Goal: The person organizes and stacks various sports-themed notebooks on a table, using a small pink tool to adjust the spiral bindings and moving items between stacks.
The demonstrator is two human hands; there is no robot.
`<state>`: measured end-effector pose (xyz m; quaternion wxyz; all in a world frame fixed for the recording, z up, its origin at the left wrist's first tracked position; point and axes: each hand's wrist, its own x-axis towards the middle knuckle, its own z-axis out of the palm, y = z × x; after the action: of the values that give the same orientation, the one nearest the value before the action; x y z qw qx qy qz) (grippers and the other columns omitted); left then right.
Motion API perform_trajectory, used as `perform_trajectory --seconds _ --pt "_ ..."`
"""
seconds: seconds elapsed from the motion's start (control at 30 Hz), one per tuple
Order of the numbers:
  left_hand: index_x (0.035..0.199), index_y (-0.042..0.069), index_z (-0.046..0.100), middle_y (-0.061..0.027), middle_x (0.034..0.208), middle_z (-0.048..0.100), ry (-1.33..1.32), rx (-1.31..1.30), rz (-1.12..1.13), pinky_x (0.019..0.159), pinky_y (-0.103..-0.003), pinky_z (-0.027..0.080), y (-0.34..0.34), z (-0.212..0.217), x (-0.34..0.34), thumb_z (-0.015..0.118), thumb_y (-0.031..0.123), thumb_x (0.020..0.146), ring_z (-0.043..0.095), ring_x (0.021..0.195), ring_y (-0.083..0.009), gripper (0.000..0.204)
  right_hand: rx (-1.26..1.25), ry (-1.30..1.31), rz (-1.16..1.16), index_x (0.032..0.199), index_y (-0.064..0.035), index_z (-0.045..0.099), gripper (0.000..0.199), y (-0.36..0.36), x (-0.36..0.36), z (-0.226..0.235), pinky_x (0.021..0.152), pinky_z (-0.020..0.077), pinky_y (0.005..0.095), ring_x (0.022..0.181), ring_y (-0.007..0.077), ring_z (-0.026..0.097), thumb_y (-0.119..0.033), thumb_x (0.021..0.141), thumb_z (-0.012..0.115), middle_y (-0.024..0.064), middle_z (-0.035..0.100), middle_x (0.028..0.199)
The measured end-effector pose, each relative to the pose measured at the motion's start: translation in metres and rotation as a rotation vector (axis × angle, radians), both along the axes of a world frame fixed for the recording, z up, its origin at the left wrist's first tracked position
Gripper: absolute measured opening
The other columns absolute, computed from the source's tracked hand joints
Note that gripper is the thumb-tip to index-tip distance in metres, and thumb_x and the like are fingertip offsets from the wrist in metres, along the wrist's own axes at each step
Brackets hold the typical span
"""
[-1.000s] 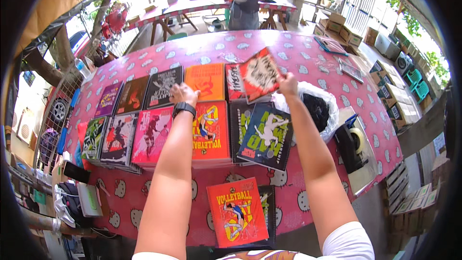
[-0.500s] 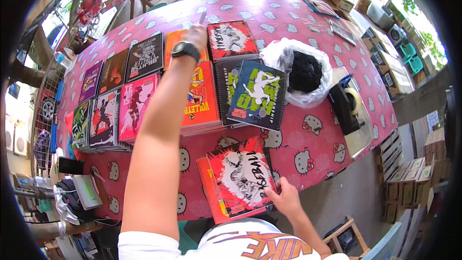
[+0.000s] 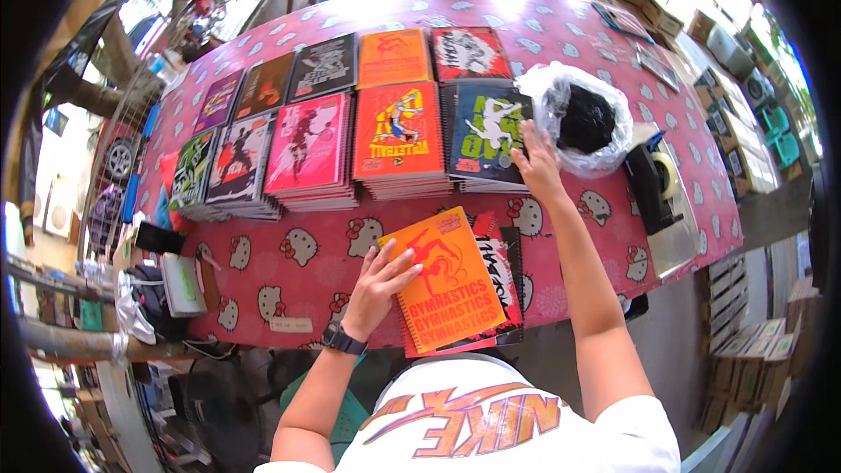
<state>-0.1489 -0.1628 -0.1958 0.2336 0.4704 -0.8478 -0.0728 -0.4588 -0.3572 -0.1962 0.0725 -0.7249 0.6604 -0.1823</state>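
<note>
My left hand (image 3: 375, 291) lies over the spiral-bound left edge of an orange notebook (image 3: 451, 285), gripping it with fingers across the cover. Under that notebook, a red notebook (image 3: 506, 267) and others stick out at the right, close to my body. My right hand (image 3: 538, 162) reaches forward, fingers apart, against the right edge of a dark blue notebook (image 3: 491, 136) on top of its stack. Beside it stands a stack of red-orange notebooks (image 3: 399, 136). Behind are an orange notebook stack (image 3: 392, 57) and a red one (image 3: 471, 52).
More notebook stacks, including a pink one (image 3: 307, 142), stand in two rows to the left. Right of my right hand are a plastic bag with black contents (image 3: 585, 118) and a tape dispenser (image 3: 653, 182). A phone (image 3: 160, 238) lies at the pink table's left edge (image 3: 210, 241).
My left hand has come back from the far orange stack with an orange notebook, now over the near pile. My right hand left that pile for the dark blue notebook, which now sits straighter.
</note>
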Motion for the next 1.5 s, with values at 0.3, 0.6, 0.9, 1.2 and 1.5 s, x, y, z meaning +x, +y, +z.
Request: perform_trajectory --seconds 0.3,0.6,0.9,1.2,1.5 --pt "0.141 -0.001 -0.002 -0.0245 0.142 0.021 1.162 0.636 0.226 0.106 -0.038 0.024 0.016 -0.017 -0.045 0.058 0.025 0.086 0.027 0.131 -0.0304 0.086 -0.03 -0.283 -0.065 0.139 -0.0074 0.029 0.065 0.033 0.016 0.012 0.105 0.0173 0.0522 0.135 0.0354 0.015 -0.036 0.086 0.053 0.0143 0.025 0.145" --pt "0.108 0.0 0.055 -0.0183 0.11 0.055 0.248 -0.291 0.665 0.095 -0.042 0.035 -0.143 0.04 0.214 0.058 0.017 0.08 0.047 0.107 -0.0332 0.032 -0.192 -0.446 0.67 0.088 0.0007 0.06 0.019 0.014 0.245 0.081 0.084 0.045 0.0392 0.091 0.0306 0.058 -0.005 0.071 0.06 0.0161 0.061 0.086" --pt "0.131 0.004 0.038 -0.0148 0.138 0.033 -0.166 0.28 0.943 0.096 -0.048 0.035 -0.203 0.046 0.295 0.066 0.061 0.065 0.034 0.124 -0.0342 0.091 0.321 0.369 0.885 0.119 -0.0333 0.054 0.054 -0.051 0.404 0.082 0.096 0.0349 0.052 0.124 0.0304 0.035 -0.006 0.073 0.059 0.005 0.04 0.131" --pt "0.111 -0.001 0.048 -0.021 0.102 0.057 0.104 -0.392 0.876 0.08 -0.041 0.045 -0.211 0.052 0.343 0.077 0.039 0.065 0.055 0.096 -0.0352 0.068 -0.225 0.249 1.056 0.095 -0.0163 0.057 0.016 -0.042 0.399 0.115 0.094 0.035 0.0448 0.099 0.0191 0.054 -0.017 0.08 0.057 0.0024 0.058 0.089" --pt "0.1 0.005 0.056 -0.0023 0.083 0.06 1.607 0.48 0.239 0.06 -0.022 0.046 -0.043 0.112 0.168 0.059 0.023 0.087 0.057 0.069 -0.0078 0.023 -0.112 -0.955 -0.004 0.104 0.0005 0.055 0.029 0.137 0.065 0.1 0.075 0.0452 0.0289 0.082 0.0143 0.056 -0.024 0.087 0.057 0.01 0.061 0.089"
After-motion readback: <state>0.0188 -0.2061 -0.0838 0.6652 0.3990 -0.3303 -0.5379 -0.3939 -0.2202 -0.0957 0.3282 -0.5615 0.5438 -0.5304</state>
